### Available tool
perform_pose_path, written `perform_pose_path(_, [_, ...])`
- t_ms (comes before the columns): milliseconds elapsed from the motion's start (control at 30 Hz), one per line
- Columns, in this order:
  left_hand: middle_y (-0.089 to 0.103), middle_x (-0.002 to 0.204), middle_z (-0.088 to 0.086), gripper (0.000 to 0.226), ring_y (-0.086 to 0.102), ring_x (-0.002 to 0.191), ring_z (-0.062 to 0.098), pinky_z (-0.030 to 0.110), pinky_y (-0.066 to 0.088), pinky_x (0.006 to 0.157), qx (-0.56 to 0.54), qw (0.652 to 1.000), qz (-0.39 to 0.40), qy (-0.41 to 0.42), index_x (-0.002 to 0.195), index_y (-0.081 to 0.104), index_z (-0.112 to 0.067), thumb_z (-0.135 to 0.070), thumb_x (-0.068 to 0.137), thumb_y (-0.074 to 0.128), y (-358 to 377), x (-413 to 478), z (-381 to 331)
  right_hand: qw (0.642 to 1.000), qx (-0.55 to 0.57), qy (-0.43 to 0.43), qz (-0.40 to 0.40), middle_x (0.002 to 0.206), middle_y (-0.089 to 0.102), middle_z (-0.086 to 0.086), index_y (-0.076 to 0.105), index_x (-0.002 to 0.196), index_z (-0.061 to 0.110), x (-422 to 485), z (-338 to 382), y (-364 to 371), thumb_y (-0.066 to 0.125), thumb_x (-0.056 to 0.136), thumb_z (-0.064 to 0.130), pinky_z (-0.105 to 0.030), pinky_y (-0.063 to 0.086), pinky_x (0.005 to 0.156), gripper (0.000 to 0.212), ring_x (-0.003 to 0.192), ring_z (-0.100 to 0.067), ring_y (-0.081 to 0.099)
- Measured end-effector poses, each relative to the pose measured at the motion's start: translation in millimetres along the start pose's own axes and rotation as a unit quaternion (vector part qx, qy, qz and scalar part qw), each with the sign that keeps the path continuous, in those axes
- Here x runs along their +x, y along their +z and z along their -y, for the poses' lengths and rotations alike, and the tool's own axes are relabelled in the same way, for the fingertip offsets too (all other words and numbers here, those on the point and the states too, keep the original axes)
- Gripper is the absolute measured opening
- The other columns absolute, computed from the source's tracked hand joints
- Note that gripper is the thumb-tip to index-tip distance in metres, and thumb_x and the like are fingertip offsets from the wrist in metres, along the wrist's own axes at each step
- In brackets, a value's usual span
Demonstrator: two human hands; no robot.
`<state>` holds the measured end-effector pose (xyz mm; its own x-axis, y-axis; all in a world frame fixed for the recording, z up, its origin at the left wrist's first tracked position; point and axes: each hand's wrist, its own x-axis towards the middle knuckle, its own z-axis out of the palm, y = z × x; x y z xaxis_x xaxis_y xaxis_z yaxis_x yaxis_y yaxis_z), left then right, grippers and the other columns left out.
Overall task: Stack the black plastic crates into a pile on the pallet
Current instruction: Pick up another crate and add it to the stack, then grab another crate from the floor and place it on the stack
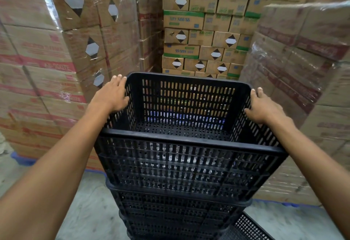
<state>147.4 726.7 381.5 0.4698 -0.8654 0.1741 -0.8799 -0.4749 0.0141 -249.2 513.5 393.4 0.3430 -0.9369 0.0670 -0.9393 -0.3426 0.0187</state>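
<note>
Top crate (187,126) empty and upright on a pile (178,209) of black crates, left hand (111,95) grasping its left rim, right hand (265,107) grasping its right rim, fingers curled over both edges, cardboard boxes (200,31) stacked behind.

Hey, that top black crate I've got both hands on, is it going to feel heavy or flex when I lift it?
The top crate looks empty and slotted all over, so probably light. Its thick rim suggests it stays fairly stiff. With the left hand and right hand on opposite rims, it should lift level.
</note>
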Motion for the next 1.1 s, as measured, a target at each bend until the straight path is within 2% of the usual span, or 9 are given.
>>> perform_pose_path(300, [-0.004, 0.165, 0.014, 0.077, -0.002, 0.153, 0.026, 0.039, 0.007, 0.125, 0.131, 0.990, 0.048, 0.006, 0.155, -0.004, -0.004, -0.035, 0.097, 0.036, 0, -1, -2, 0.999, 0.034, -0.019, 0.011, 0.163, -0.007, -0.010, -0.001, 0.154, 0.004, -3, 3, -1, 0.041, 0.097, 0.039, -0.047, 0.015, 0.120, 0.079, 0.150, -0.026, -0.008])
perform_pose_path(367, [-0.002, 0.165, 0.014, 0.081, 0.001, 0.153, 0.026, 0.039, 0.009, 0.124, 0.137, 0.988, 0.065, 0.000, 0.155, -0.004, -0.005, -0.037, 0.095, 0.039, -8, -9, -5, 0.998, 0.051, -0.025, 0.014, 0.162, 0.004, -0.014, 0.008, 0.153, 0.003, -8, 3, -7, 0.045, 0.095, 0.040, -0.047, 0.017, 0.120, 0.079, 0.150, -0.030, 0.001])
perform_pose_path(433, [0.005, 0.164, 0.016, 0.081, 0.008, 0.153, 0.028, 0.039, 0.014, 0.124, 0.123, 0.989, 0.083, -0.028, 0.155, 0.001, -0.003, -0.038, 0.094, 0.041, -21, -13, -15, 0.994, 0.097, -0.036, 0.022, 0.153, 0.031, -0.019, 0.030, 0.147, 0.004, -8, -2, -17, 0.049, 0.093, 0.044, -0.047, 0.030, 0.114, 0.070, 0.142, -0.035, 0.029])
perform_pose_path(533, [0.037, 0.151, 0.020, 0.067, 0.035, 0.141, 0.034, 0.043, 0.032, 0.115, 0.077, 0.993, 0.069, -0.059, 0.147, 0.032, -0.001, -0.037, 0.092, 0.046, -48, -8, -55, 0.988, 0.153, -0.028, 0.020, 0.135, 0.055, -0.022, 0.053, 0.131, 0.002, -11, -24, -33, 0.039, 0.097, 0.046, -0.040, 0.043, 0.102, 0.058, 0.123, -0.037, 0.053])
perform_pose_path(600, [0.043, 0.146, 0.020, 0.056, 0.038, 0.137, 0.035, 0.046, 0.036, 0.112, 0.039, 0.998, 0.043, -0.030, 0.140, 0.042, -0.001, -0.035, 0.095, 0.044, -66, -2, -105, 0.987, 0.159, -0.018, -0.017, 0.133, 0.056, -0.025, 0.056, 0.126, -0.005, -13, -52, -36, 0.039, 0.098, 0.042, -0.040, 0.044, 0.101, 0.058, 0.122, -0.038, 0.054])
perform_pose_path(700, [0.039, 0.149, 0.019, 0.052, 0.038, 0.139, 0.034, 0.049, 0.037, 0.112, -0.041, 0.998, -0.017, 0.044, 0.140, 0.044, -0.005, -0.031, 0.095, 0.046, -92, 6, -204, 0.986, 0.159, 0.013, -0.040, 0.136, 0.053, -0.026, 0.053, 0.131, -0.005, -15, -98, -33, 0.045, 0.096, 0.036, -0.041, 0.043, 0.103, 0.055, 0.126, -0.039, 0.052])
perform_pose_path(833, [0.050, 0.140, 0.016, 0.047, 0.051, 0.127, 0.032, 0.047, 0.045, 0.104, -0.121, 0.974, -0.054, 0.185, 0.134, 0.051, -0.009, -0.031, 0.093, 0.047, -122, 2, -350, 0.984, 0.158, 0.066, -0.040, 0.144, 0.046, -0.023, 0.043, 0.141, -0.001, -30, -159, -18, 0.048, 0.095, 0.032, -0.036, 0.037, 0.108, 0.057, 0.133, -0.037, 0.045])
perform_pose_path(933, [0.058, 0.133, 0.014, 0.046, 0.058, 0.117, 0.033, 0.045, 0.049, 0.098, -0.166, 0.948, -0.011, 0.272, 0.130, 0.056, -0.011, -0.033, 0.093, 0.043, -120, -10, -456, 0.983, 0.156, 0.098, -0.029, 0.145, 0.045, -0.024, 0.040, 0.142, -0.003, -47, -213, 11, 0.049, 0.095, 0.029, -0.034, 0.035, 0.107, 0.058, 0.134, -0.037, 0.043])
perform_pose_path(1100, [0.062, 0.131, 0.015, 0.045, 0.058, 0.120, 0.035, 0.039, 0.049, 0.099, -0.223, 0.929, 0.086, 0.283, 0.126, 0.063, -0.013, -0.028, 0.088, 0.043, -48, -36, -585, 0.975, 0.165, 0.141, 0.040, 0.133, 0.056, -0.026, 0.053, 0.131, -0.001, -64, -297, 88, 0.049, 0.093, 0.030, -0.036, 0.043, 0.100, 0.048, 0.124, -0.038, 0.052])
